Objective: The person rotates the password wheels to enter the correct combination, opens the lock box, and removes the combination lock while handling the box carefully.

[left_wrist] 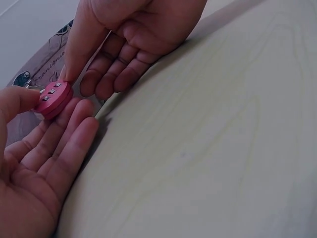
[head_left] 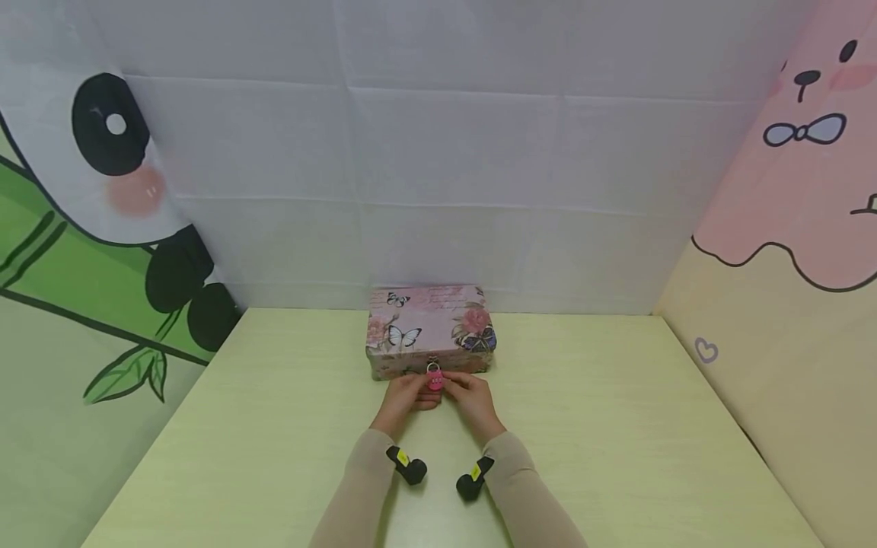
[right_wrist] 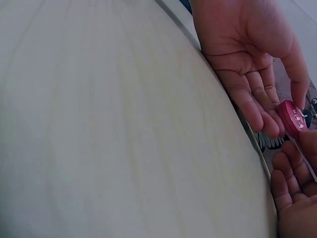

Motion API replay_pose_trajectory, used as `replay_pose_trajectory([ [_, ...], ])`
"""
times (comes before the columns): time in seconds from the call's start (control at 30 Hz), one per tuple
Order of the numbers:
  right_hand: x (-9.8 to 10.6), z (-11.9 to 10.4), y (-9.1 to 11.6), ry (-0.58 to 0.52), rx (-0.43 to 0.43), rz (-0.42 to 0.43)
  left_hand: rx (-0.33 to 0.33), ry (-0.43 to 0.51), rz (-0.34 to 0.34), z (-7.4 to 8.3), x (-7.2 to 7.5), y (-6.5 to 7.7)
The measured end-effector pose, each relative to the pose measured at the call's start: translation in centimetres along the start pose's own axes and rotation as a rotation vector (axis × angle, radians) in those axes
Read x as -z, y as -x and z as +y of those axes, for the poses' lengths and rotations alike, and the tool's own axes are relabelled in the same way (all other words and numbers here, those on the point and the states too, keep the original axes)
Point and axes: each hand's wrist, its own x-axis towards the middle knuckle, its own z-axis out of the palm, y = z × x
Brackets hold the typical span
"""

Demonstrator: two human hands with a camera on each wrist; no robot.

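A pink combination padlock (head_left: 435,380) with a row of small dials hangs by its silver shackle from the front clasp of a flowered, butterfly-printed box (head_left: 430,320). My left hand (head_left: 404,397) holds the padlock (left_wrist: 52,100) from the left, thumb on its upper edge and fingers underneath. From the other side my right hand (head_left: 474,399) pinches the padlock's edge by the dials, its remaining fingers curled, as the right wrist view shows at the padlock (right_wrist: 291,119). The box lid is down. The digits are too small to read.
The box stands at the back of a pale yellow table (head_left: 603,411), close to a white cloth backdrop (head_left: 452,152). Printed cartoon panels flank the table on both sides. Each wrist wears a black camera (head_left: 411,467) on a strap.
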Motion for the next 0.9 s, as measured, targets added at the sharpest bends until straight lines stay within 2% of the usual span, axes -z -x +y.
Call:
replay_pose_trajectory([
  [0.3,0.1,-0.1,0.0,-0.026,-0.008,-0.01,-0.013,-0.037,0.025,-0.1,-0.3,0.0],
  [0.47,0.1,-0.1,0.0,-0.03,-0.023,-0.006,-0.028,-0.069,0.002,0.0,-0.2,0.1],
  [0.53,0.1,0.0,0.0,-0.03,-0.014,-0.01,-0.039,-0.087,-0.019,0.3,-0.2,0.4],
  [0.77,0.3,0.0,0.0,-0.044,-0.019,-0.015,-0.054,-0.139,-0.076,3.1,-0.6,2.7],
  [0.9,0.3,0.1,0.0,-0.038,-0.007,-0.016,-0.054,-0.146,-0.079,2.7,-0.4,2.3],
])
